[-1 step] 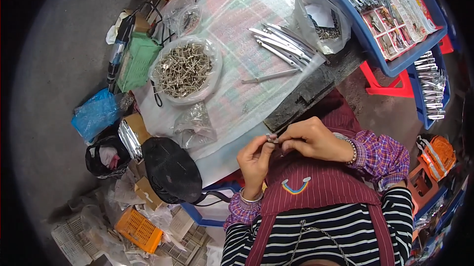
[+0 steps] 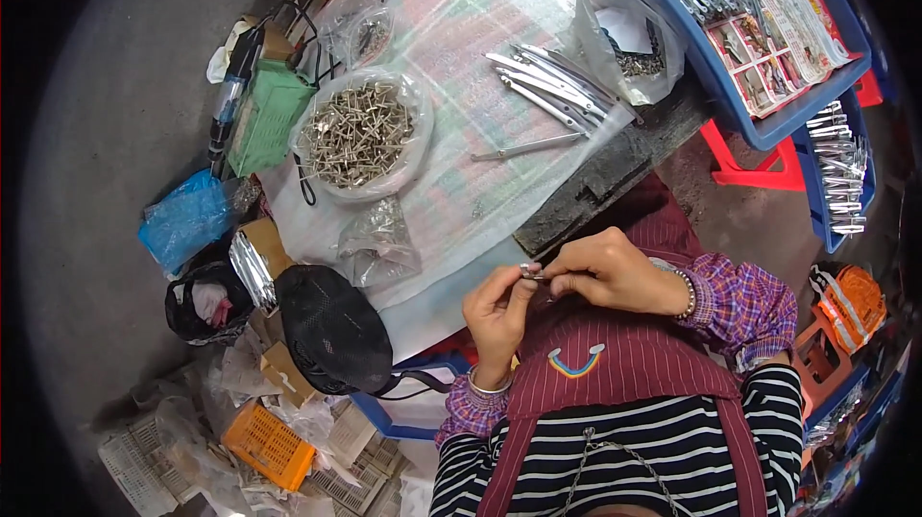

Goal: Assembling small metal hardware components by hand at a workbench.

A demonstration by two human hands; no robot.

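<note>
Hands point(image 2: 552, 291) pinch part point(image 2: 531, 272) — small, silvery.

Small metal part point(image 2: 530, 272) pinched between left hand point(image 2: 497, 311) and right hand point(image 2: 605, 272): too tiny and mostly covered by fingertips, shape unreadable. Blue tray point(image 2: 768, 128) of metal strips runs off the top-right rim, far end cut off. Clear bag point(image 2: 629, 32) contents: dark small bits, can't resolve. Bowl point(image 2: 360, 133) holds metal fasteners, exact type unclear at this size. Lower-left clutter around orange basket point(image 2: 269, 445) is smeared by fisheye. Torso cut at bottom edge.
</note>
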